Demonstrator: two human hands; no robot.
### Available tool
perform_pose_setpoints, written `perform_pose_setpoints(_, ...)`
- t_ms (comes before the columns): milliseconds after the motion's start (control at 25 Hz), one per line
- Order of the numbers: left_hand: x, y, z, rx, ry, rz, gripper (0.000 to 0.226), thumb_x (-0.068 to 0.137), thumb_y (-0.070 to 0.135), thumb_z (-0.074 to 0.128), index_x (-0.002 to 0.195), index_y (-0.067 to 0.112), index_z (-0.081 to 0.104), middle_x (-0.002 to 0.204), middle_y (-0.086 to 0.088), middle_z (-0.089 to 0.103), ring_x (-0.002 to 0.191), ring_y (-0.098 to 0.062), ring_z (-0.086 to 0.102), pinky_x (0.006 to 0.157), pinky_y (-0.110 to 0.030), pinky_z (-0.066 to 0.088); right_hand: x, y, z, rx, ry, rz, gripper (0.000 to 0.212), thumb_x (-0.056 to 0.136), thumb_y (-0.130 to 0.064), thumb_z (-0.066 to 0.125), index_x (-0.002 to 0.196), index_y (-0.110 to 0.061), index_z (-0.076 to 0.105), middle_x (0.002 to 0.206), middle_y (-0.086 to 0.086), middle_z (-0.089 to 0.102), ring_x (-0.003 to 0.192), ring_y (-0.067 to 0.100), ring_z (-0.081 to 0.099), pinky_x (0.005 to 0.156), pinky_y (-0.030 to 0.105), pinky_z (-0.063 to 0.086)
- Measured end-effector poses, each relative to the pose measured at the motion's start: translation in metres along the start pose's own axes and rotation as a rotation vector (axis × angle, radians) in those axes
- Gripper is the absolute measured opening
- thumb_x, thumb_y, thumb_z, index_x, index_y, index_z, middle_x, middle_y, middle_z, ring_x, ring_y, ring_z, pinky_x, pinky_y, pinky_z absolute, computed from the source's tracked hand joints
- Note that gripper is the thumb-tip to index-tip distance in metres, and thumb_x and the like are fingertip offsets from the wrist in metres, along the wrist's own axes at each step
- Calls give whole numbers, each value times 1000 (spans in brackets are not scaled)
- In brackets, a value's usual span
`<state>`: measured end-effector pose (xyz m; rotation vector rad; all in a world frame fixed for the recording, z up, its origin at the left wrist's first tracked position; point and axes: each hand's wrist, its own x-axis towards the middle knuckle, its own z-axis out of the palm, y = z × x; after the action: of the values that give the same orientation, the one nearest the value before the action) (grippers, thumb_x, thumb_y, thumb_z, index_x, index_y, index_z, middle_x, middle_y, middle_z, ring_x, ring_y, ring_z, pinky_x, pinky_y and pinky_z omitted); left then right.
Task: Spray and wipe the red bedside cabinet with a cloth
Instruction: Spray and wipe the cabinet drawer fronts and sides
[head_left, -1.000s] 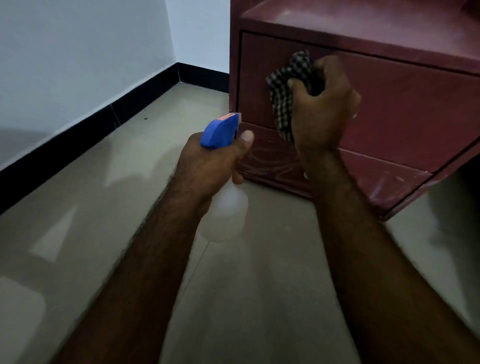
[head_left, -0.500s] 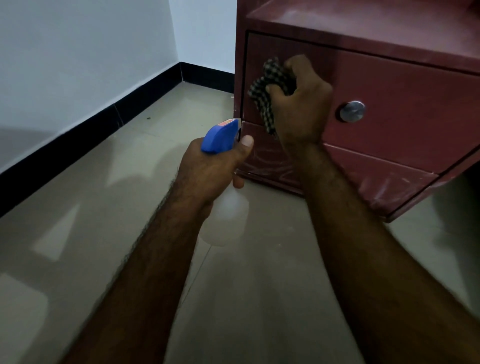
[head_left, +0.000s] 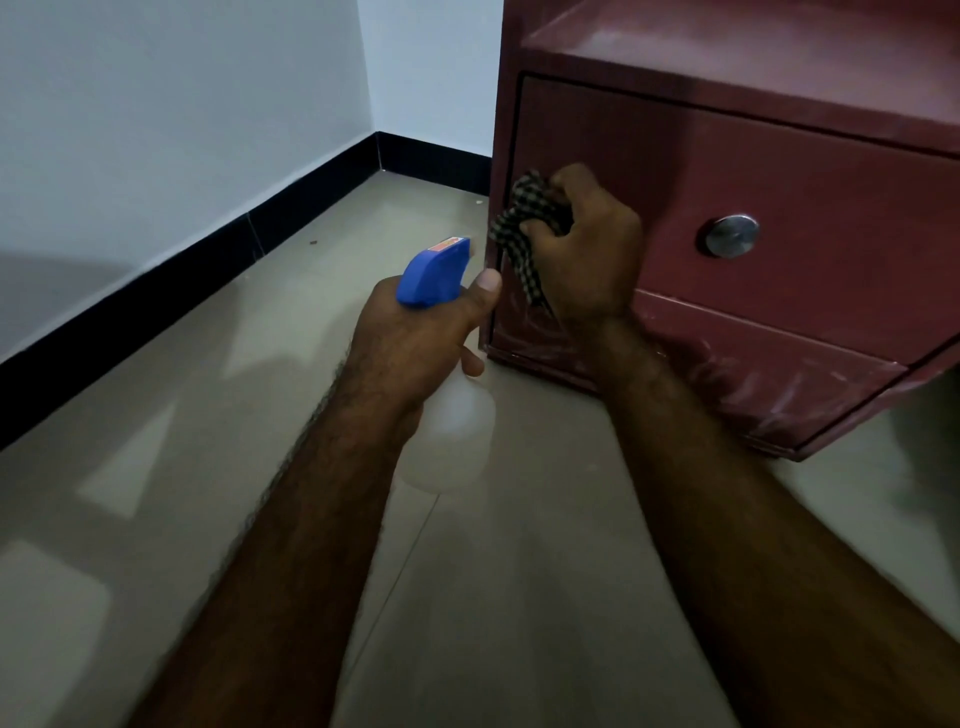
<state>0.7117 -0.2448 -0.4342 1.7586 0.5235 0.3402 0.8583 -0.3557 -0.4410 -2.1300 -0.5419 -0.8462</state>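
The red bedside cabinet (head_left: 810, 171) stands on the floor at the upper right, its drawer front carrying a round metal knob (head_left: 731, 235). My right hand (head_left: 587, 260) is closed around a bunched black-and-white checked cloth (head_left: 519, 228) and presses it against the drawer's lower left corner. A spray bottle (head_left: 452, 431) with a blue trigger head and a translucent white body sits in my left hand (head_left: 415, 343), just left of the cabinet's bottom corner, nozzle pointing toward the cabinet. The panel below the drawer shows whitish smears.
A pale wall with a black skirting board (head_left: 208, 270) runs along the left and meets another wall in the corner behind the cabinet. Glossy beige floor tiles (head_left: 493, 597) fill the foreground. An open shelf tops the cabinet.
My right hand has slid the cloth leftward and down across the drawer front, uncovering the knob. The left hand with the bottle has stayed almost still.
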Motion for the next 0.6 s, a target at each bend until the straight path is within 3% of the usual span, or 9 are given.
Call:
perform_pose_setpoints(120, -1, -2, -1, -2, -3, 0, 37, 87, 57, 69, 107, 30, 55, 95, -1, 69, 56, -7, 70, 79, -46, 60, -1, -1, 6, -10, -33, 4, 27, 79, -18, 79, 102, -12, 67, 95, 0, 73, 88, 17, 68, 70, 17, 41)
perform_pose_setpoints(240, -1, -3, -2, -8, -1, 14, 35, 87, 56, 70, 109, 33, 54, 98, -3, 69, 56, -8, 70, 80, -46, 59, 18, -14, 2, 84, 99, -16, 30, 74, -18, 83, 99, -12, 67, 89, -3, 73, 79, 8, 64, 65, 2, 34)
perform_pose_setpoints(320, 1, -4, -4, -15, -1, 17, 30, 87, 57, 70, 101, 36, 54, 99, -2, 69, 56, -8, 71, 80, -46, 59, 29, -20, 0, 128, 159, -41, 31, 72, -20, 84, 97, -12, 68, 87, -7, 72, 77, 5, 64, 64, -1, 34)
perform_pose_setpoints(400, 1, -4, -4, -27, -2, 9, 29, 85, 58, 71, 95, 36, 55, 97, -1, 69, 56, -9, 71, 80, -46, 59, 26, -22, 2, 119, 115, -28, 31, 73, -19, 83, 99, -11, 67, 89, -5, 73, 81, 7, 66, 65, 2, 34)
perform_pose_setpoints(520, 1, -6, -4, -19, 5, 19, 34, 86, 59, 70, 103, 34, 55, 96, 1, 69, 55, -8, 70, 77, -44, 59, 10, -17, 8, 79, -13, 20, 29, 79, -16, 80, 104, -9, 67, 96, 0, 74, 88, 13, 68, 70, 14, 43)
perform_pose_setpoints(600, 3, -6, -4, -16, 8, 24, 37, 86, 59, 70, 110, 35, 55, 97, 2, 69, 55, -9, 71, 77, -43, 59, 11, -20, 7, 92, 2, 28, 30, 79, -16, 80, 106, -9, 67, 95, 0, 74, 86, 13, 68, 72, 20, 50)
